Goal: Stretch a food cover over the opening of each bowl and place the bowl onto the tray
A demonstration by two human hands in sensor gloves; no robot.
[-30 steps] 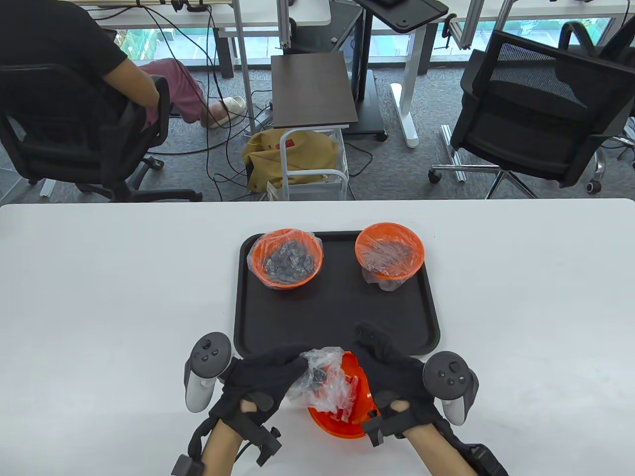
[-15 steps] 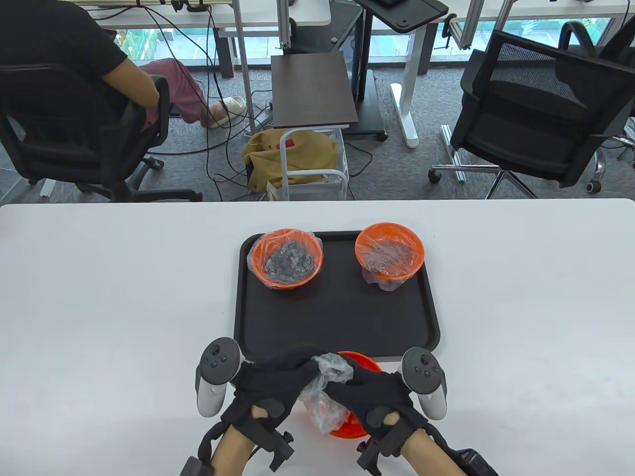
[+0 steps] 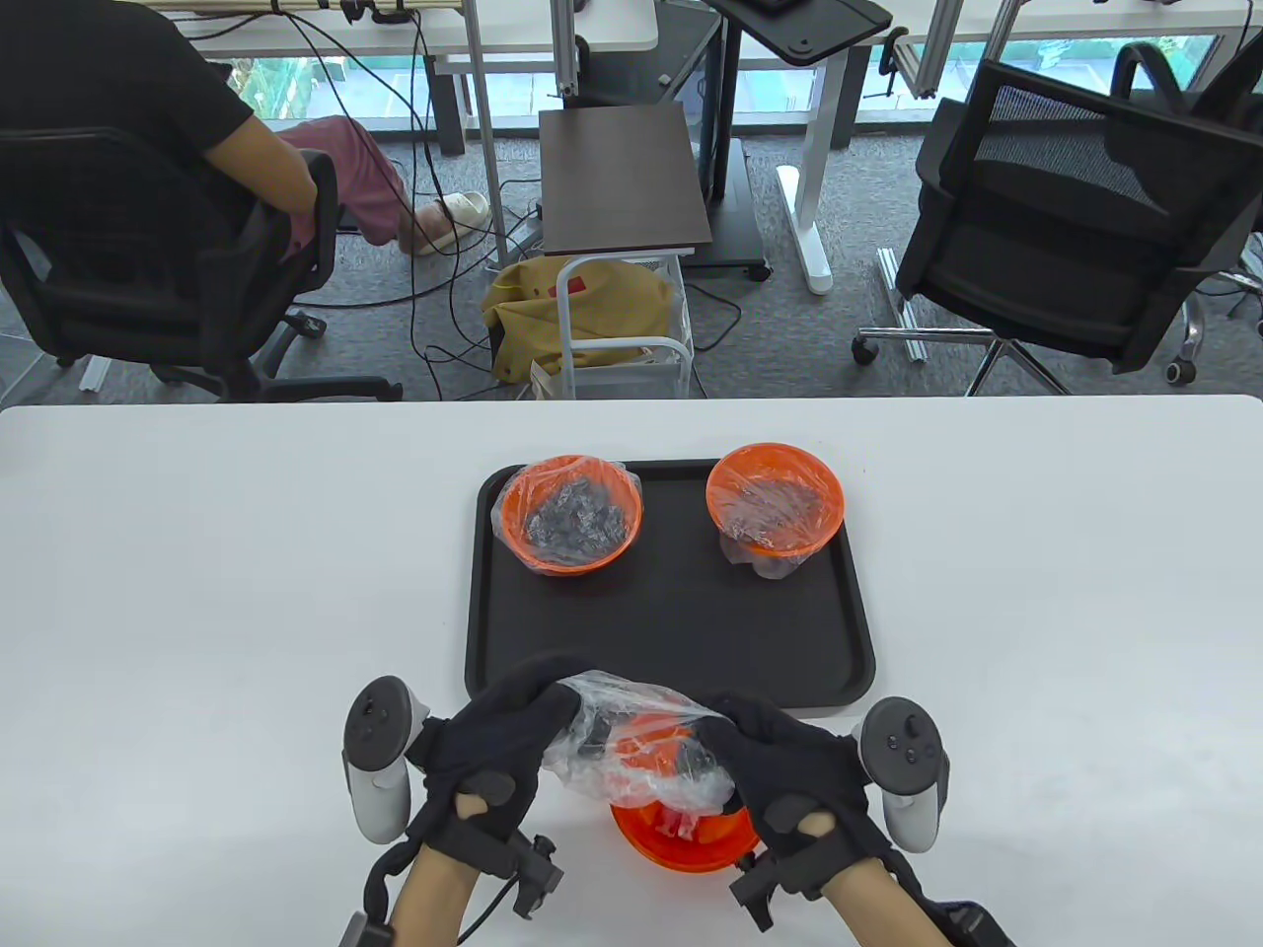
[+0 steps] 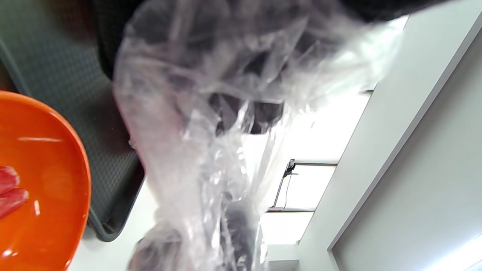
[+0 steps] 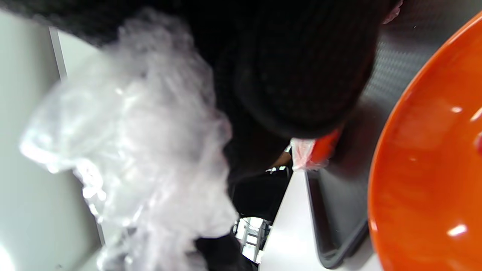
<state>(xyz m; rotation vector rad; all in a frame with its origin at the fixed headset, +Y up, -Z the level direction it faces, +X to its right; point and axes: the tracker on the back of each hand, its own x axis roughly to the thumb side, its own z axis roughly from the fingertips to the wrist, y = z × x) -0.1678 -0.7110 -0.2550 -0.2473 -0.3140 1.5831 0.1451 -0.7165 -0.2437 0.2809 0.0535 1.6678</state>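
Observation:
An orange bowl (image 3: 681,843) with red pieces inside stands on the white table just in front of the black tray (image 3: 671,631). Above it a clear plastic food cover (image 3: 631,740) is held spread between both hands. My left hand (image 3: 513,725) grips its left edge, my right hand (image 3: 760,755) its right edge. In the left wrist view the crinkled food cover (image 4: 211,124) hangs beside the bowl's rim (image 4: 56,180). In the right wrist view the food cover (image 5: 131,150) bunches under my dark fingers (image 5: 301,75), with the bowl (image 5: 425,180) at right.
On the tray's far side stand two covered orange bowls, one at the left (image 3: 570,513) and one at the right (image 3: 776,503). Beyond the table's far edge are office chairs (image 3: 1066,217), a seated person (image 3: 148,148) and a small cart (image 3: 622,178).
Both hands have moved apart, pulling the bunched cover out wide above the bowl. The left hand went left, the right hand right.

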